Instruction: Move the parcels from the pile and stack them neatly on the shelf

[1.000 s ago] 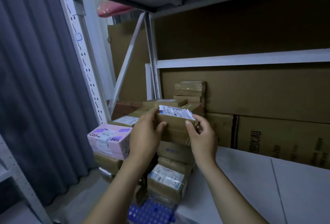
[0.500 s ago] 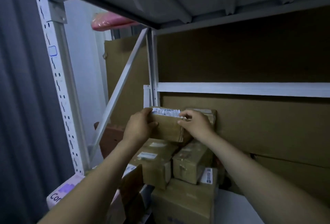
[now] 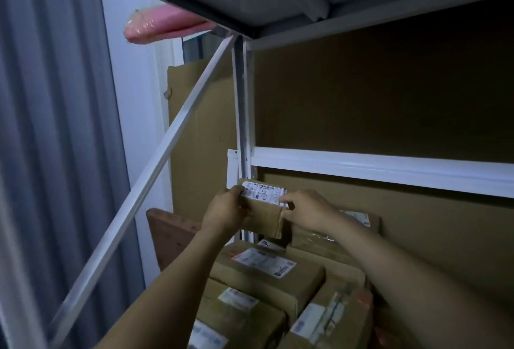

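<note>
Head view: at centre frame, left hand point(image 3: 225, 209) and right hand point(image 3: 306, 212) grip the small labelled parcel point(image 3: 264, 211) by its ends, just under the white shelf rail point(image 3: 389, 170) and above the stacked parcels point(image 3: 267, 273). A diagonal brace point(image 3: 155, 170) crosses at left. The parcel's underside is hidden, so it is possibly resting on the stack.

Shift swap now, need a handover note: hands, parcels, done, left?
Left hand grips the left end of the labelled parcel; right hand pinches the right end.
The parcel sits high at the back corner, beside the shelf upright, above the stacked parcels; contact underneath is hidden.
Done: several parcels stacked in the shelf bay.
Left: seat this one, let go, fetch more; the pile is out of view.
</note>
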